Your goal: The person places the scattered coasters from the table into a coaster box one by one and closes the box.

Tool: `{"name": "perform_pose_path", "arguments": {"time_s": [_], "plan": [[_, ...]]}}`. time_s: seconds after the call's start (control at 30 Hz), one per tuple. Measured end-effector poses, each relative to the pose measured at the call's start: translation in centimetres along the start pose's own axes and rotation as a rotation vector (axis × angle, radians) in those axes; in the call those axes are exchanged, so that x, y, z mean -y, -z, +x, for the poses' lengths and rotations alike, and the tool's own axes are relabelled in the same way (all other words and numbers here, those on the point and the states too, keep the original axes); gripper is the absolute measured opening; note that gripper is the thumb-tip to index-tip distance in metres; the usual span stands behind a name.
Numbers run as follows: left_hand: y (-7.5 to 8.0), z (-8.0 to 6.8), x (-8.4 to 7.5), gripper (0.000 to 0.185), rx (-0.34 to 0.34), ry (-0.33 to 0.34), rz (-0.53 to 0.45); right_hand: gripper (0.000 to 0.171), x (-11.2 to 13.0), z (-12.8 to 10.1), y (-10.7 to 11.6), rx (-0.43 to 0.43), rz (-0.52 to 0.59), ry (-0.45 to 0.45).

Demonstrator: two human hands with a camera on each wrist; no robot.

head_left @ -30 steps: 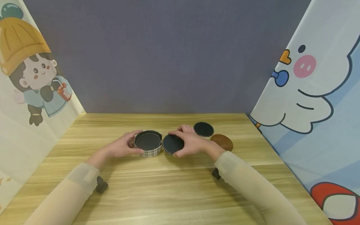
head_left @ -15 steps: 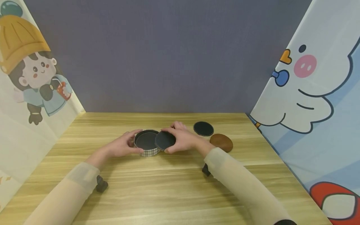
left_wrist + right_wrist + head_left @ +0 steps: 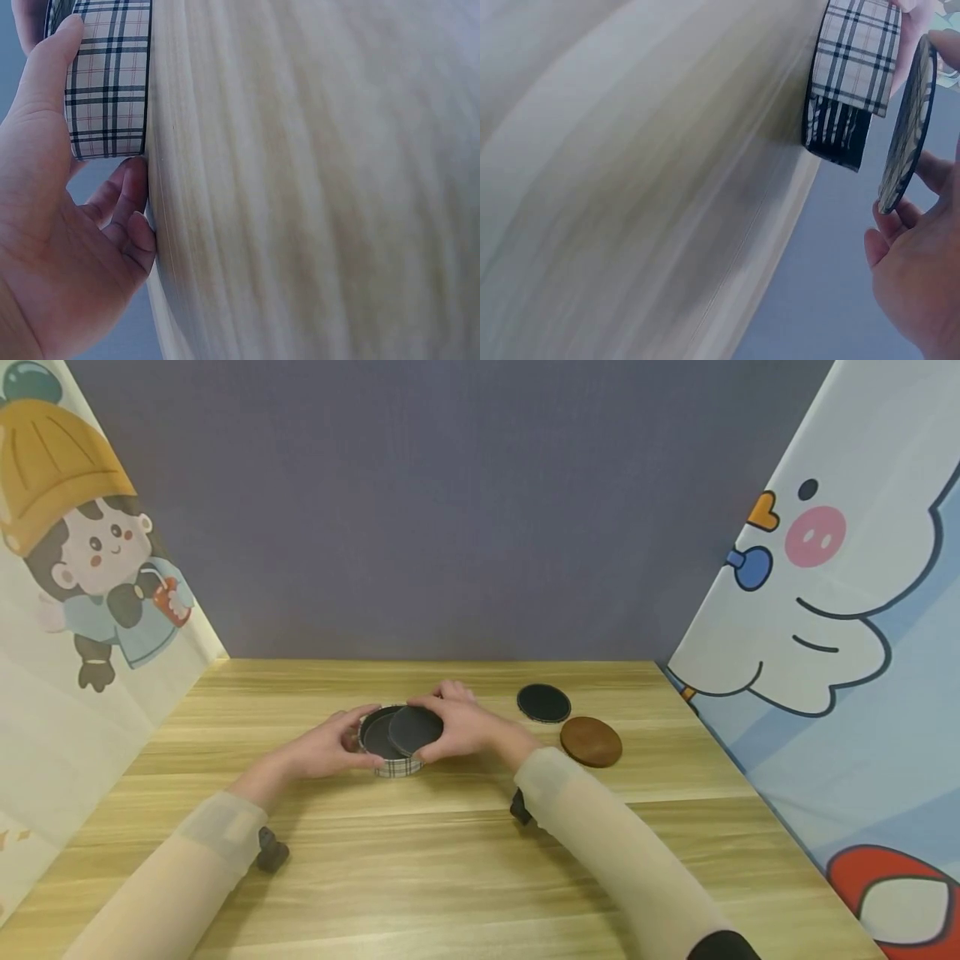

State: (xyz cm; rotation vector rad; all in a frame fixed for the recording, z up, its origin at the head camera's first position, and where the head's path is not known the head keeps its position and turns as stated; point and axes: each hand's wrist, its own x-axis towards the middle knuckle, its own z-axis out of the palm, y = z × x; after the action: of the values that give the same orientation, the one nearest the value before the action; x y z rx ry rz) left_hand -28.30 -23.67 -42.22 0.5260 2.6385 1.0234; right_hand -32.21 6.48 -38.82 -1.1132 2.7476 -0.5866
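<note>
A round plaid-sided holder [image 3: 396, 766] [image 3: 109, 82] [image 3: 853, 56] stands on the wooden table [image 3: 450, 860], with a dark coaster lying inside it. My left hand [image 3: 330, 747] [image 3: 52, 225] grips the holder's left side, thumb along the plaid wall. My right hand [image 3: 461, 727] [image 3: 922, 285] pinches a dark round coaster [image 3: 415, 730] [image 3: 906, 127] by its edge, tilted just above the holder's right half.
Another dark coaster [image 3: 543, 702] and a brown coaster [image 3: 591, 742] lie on the table right of my hands. Cartoon-printed cloth panels [image 3: 825, 610] stand on both sides, a grey wall at the back.
My right hand has carried the dark coaster leftward from the table beside the holder to above its opening. The left hand has kept hold of the holder.
</note>
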Motion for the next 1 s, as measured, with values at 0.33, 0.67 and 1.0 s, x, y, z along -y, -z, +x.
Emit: {"name": "perform_pose_path", "arguments": {"time_s": [0.33, 0.67, 1.0], "plan": [[0.1, -0.2, -0.4, 0.105, 0.017, 0.002, -0.022, 0.098, 1.2, 2.2, -1.1, -0.007, -0.012, -0.004], [0.0, 0.1, -0.1, 0.103, 0.02, -0.017, -0.025, 0.096, 1.7, 3.3, -1.8, -0.006, 0.0, -0.015], [0.0, 0.2, 0.0, 0.102, 0.007, -0.016, -0.016, 0.094, 1.8, 3.5, -2.0, 0.012, 0.005, -0.004]]}}
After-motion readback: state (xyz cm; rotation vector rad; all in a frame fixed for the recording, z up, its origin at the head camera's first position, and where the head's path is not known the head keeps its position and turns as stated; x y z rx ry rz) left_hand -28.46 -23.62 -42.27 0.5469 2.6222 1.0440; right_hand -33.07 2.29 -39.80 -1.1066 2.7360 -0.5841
